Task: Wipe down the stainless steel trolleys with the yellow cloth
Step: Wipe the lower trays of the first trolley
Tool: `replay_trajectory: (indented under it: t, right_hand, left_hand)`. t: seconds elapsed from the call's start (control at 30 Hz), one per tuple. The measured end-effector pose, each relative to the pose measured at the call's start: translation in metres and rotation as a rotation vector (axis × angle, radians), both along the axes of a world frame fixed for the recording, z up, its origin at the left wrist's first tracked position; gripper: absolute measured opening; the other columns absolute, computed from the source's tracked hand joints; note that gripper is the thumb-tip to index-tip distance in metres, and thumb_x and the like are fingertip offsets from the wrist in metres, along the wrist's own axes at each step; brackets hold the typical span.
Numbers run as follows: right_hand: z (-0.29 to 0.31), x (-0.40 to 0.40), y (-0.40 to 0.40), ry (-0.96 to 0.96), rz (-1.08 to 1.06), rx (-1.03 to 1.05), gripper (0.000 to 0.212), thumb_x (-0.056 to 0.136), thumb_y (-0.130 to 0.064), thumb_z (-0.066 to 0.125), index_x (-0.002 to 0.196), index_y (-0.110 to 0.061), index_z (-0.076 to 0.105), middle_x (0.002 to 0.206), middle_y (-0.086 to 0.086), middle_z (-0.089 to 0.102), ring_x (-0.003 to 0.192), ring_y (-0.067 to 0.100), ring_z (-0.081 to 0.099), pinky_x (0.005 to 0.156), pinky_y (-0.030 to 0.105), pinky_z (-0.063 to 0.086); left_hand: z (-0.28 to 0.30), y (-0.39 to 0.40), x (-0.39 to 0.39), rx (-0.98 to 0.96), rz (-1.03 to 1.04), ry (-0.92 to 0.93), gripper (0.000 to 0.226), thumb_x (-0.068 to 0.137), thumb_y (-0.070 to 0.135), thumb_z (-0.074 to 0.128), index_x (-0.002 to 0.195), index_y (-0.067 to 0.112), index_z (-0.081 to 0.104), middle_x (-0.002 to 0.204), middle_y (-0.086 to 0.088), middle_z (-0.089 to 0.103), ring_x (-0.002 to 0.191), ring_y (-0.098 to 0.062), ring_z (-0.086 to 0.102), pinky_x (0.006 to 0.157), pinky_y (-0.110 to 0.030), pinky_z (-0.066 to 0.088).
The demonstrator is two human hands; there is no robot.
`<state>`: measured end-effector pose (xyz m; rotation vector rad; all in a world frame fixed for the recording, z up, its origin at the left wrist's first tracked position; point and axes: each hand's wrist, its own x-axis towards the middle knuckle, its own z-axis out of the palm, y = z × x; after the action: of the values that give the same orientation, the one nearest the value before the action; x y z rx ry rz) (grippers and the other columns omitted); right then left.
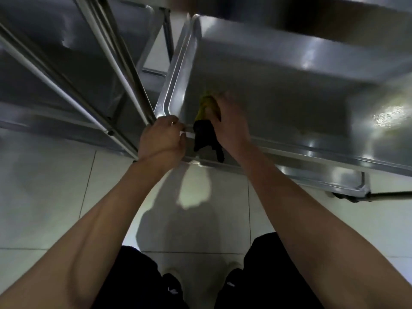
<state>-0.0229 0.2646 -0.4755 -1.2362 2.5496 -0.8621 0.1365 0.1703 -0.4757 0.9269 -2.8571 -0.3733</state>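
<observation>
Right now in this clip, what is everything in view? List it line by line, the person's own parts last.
Trolley on the right: one, stainless steel, shelf being wiped, another shelf above it.
Trolley on the left: one, stainless steel, beside the first, apart from it.
Yellow cloth: one, yellow, on the right trolley's shelf near its front left corner, under the right hand.
Dark item: one, black, hanging over the shelf's front rim below the cloth; what it is cannot be told.
Floor: pale tiles.
Shoes: two, dark, bottom centre.
Left hand: curled round the right trolley's corner.
Right hand: pressing on the yellow cloth.
</observation>
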Motion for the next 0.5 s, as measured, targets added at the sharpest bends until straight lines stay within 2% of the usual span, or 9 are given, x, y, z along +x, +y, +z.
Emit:
replay_trajectory:
  t: [0.1, 0.17, 0.27, 0.4, 0.5]
  right_hand:
    - [-0.014, 0.008, 0.002, 0.111, -0.002, 0.017, 0.044, 0.104, -0.028, 0.041, 0.146, -0.015, 0.041, 0.157, 0.008, 0.033, 0.149, 0.025, 0.022, 0.119, 0.043, 0.022]
    - [-0.022, 0.016, 0.008, 0.165, -0.014, 0.015, 0.049, 0.104, -0.03, 0.04, 0.149, -0.013, 0.036, 0.162, 0.009, 0.023, 0.152, 0.026, 0.012, 0.118, 0.044, 0.023]
    - [-0.031, 0.024, 0.013, 0.191, 0.016, 0.025, 0.052, 0.104, -0.03, 0.041, 0.151, -0.01, 0.034, 0.164, 0.01, 0.019, 0.152, 0.028, 0.013, 0.113, 0.047, 0.03]
    - [-0.033, 0.02, 0.0, 0.218, 0.095, 0.04, 0.051, 0.104, -0.026, 0.042, 0.152, -0.011, 0.033, 0.164, 0.013, 0.018, 0.152, 0.031, 0.011, 0.116, 0.047, 0.029]
    - [-0.029, 0.019, -0.021, 0.24, 0.194, 0.063, 0.049, 0.101, -0.017, 0.048, 0.148, -0.007, 0.037, 0.161, 0.016, 0.022, 0.151, 0.036, 0.012, 0.116, 0.045, 0.028]
  left_hand:
    - [-0.015, -0.002, 0.007, -0.084, 0.006, 0.06, 0.031, 0.09, 0.019, 0.057, 0.116, 0.014, 0.072, 0.125, -0.005, 0.064, 0.118, -0.029, 0.058, 0.09, -0.046, 0.049]
    - [-0.022, -0.003, 0.011, -0.121, 0.006, 0.097, 0.034, 0.088, 0.017, 0.058, 0.119, 0.014, 0.071, 0.124, -0.006, 0.064, 0.118, -0.029, 0.057, 0.088, -0.045, 0.046]
    - [-0.03, -0.001, 0.014, -0.118, 0.013, 0.137, 0.035, 0.089, 0.016, 0.057, 0.122, 0.016, 0.07, 0.124, -0.005, 0.062, 0.116, -0.029, 0.057, 0.088, -0.046, 0.049]
    - [-0.038, 0.001, 0.012, -0.138, 0.034, 0.223, 0.034, 0.088, 0.013, 0.06, 0.12, 0.019, 0.071, 0.118, -0.004, 0.06, 0.107, -0.028, 0.059, 0.084, -0.046, 0.049]
    - [-0.044, 0.001, 0.018, -0.193, 0.041, 0.234, 0.034, 0.084, 0.012, 0.064, 0.117, 0.019, 0.071, 0.118, -0.004, 0.061, 0.106, -0.029, 0.059, 0.08, -0.043, 0.043]
